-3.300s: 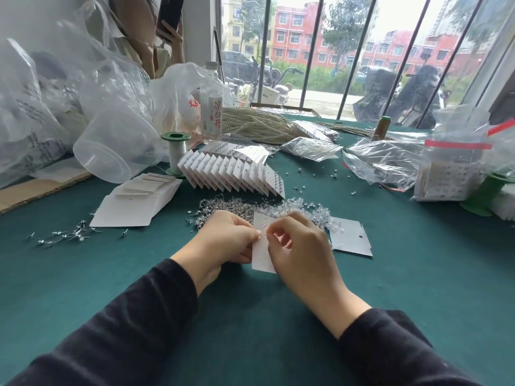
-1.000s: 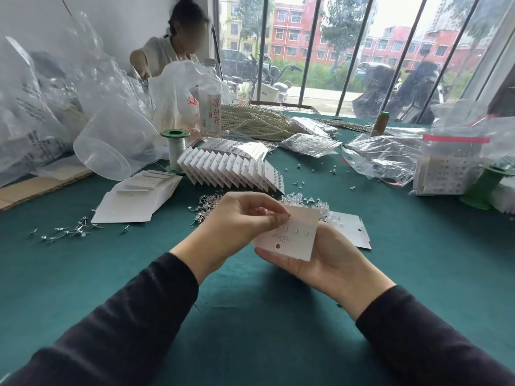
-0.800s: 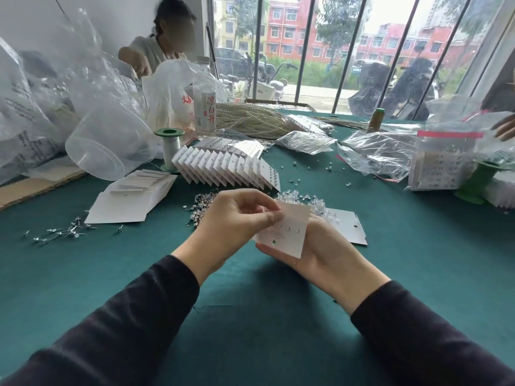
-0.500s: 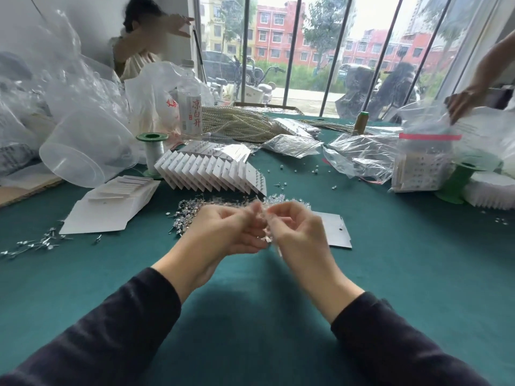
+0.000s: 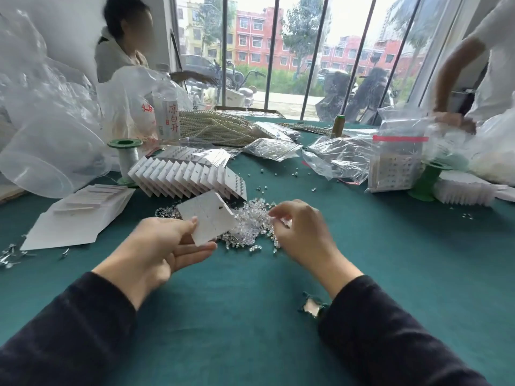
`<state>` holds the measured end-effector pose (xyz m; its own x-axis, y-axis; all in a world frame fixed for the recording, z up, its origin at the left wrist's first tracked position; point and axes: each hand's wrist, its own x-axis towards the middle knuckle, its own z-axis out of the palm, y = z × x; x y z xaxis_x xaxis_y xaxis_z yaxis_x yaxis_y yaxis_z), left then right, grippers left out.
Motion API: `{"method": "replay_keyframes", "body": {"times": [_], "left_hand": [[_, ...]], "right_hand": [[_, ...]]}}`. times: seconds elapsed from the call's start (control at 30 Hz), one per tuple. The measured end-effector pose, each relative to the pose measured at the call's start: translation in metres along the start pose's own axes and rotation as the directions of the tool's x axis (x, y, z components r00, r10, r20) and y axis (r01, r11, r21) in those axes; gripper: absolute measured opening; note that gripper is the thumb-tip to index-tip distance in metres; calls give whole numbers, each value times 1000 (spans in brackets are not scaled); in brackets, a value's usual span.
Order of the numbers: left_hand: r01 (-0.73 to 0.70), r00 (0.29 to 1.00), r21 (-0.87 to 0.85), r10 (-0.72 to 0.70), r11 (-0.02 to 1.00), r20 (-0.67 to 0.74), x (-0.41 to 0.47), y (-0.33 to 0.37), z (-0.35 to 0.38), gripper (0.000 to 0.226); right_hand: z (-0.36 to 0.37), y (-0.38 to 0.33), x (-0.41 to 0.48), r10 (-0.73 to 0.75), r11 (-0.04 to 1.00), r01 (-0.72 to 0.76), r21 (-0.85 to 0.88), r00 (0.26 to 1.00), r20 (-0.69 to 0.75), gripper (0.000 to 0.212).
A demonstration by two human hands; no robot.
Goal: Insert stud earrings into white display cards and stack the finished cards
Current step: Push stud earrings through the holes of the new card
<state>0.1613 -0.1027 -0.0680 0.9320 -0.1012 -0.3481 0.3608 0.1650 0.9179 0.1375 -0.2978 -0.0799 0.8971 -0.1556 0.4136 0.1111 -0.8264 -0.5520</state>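
Note:
My left hand [image 5: 164,246] pinches a white display card [image 5: 207,217] by its lower edge, tilted up over the green table [image 5: 250,316]. My right hand [image 5: 298,229] has its fingertips curled over the pile of clear stud earrings [image 5: 250,221] just right of the card; blur hides whether it holds a stud. Behind the pile stands a fanned row of finished cards [image 5: 186,178]. A flat stack of blank white cards [image 5: 80,218] lies to the left.
Loose metal pins [image 5: 11,254] lie at the far left. A green spool [image 5: 125,154], a bottle [image 5: 167,118], pearl strings [image 5: 217,129] and plastic bags [image 5: 334,157] crowd the back. One person sits at the back left; another person's arm [image 5: 457,65] reaches in at the right.
My hands have parted. The left one keeps the card and tilts it up; the right one has moved right onto the stud pile. The camera shifted closer and rightward.

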Motion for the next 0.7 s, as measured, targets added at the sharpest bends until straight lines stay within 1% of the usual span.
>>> {"method": "replay_keyframes", "body": {"times": [0.03, 0.07, 0.13, 0.23, 0.37, 0.47, 0.53, 0.6, 0.67, 0.7], "left_hand": [[4, 1000, -17, -5, 1000, -15, 0, 0, -1, 14], [8, 1000, -29, -9, 1000, -24, 1, 1, -1, 14], [24, 999, -36, -25, 999, -30, 3, 0, 0, 15], [76, 997, -29, -77, 997, -32, 5, -1, 0, 14], [140, 990, -48, -140, 989, 4, 4, -1, 2, 13], [180, 982, -43, -177, 983, 65, 1, -2, 3, 12], [189, 977, -40, -184, 981, 106, 0, -2, 3, 10], [176, 974, -22, -171, 984, 149, -1, -3, 4, 9], [150, 975, 4, -149, 989, 162, -2, -5, 8, 10], [137, 978, 12, -137, 991, 160, -2, -7, 9, 11]], "right_hand": [[-3, 6, 0, 32, 997, -28, -73, 998, 50, 17], [-5, 9, 0, 55, 994, -47, -99, 995, 85, 16], [-8, 9, -1, 62, 996, -54, -73, 992, 112, 14], [-9, 2, -4, -5, 1000, 6, -6, 988, 152, 9], [-1, -4, -10, -58, 987, 89, -132, 972, 227, 5], [2, -6, -12, -53, 988, 89, -127, 963, 264, 7], [3, -8, -12, -55, 987, 91, -136, 968, 247, 9], [4, -8, -12, -62, 987, 83, -138, 987, 147, 12], [2, -8, -10, -45, 996, 48, -74, 998, 39, 12], [1, -7, -9, -30, 999, 30, -36, 999, 13, 12]]}}
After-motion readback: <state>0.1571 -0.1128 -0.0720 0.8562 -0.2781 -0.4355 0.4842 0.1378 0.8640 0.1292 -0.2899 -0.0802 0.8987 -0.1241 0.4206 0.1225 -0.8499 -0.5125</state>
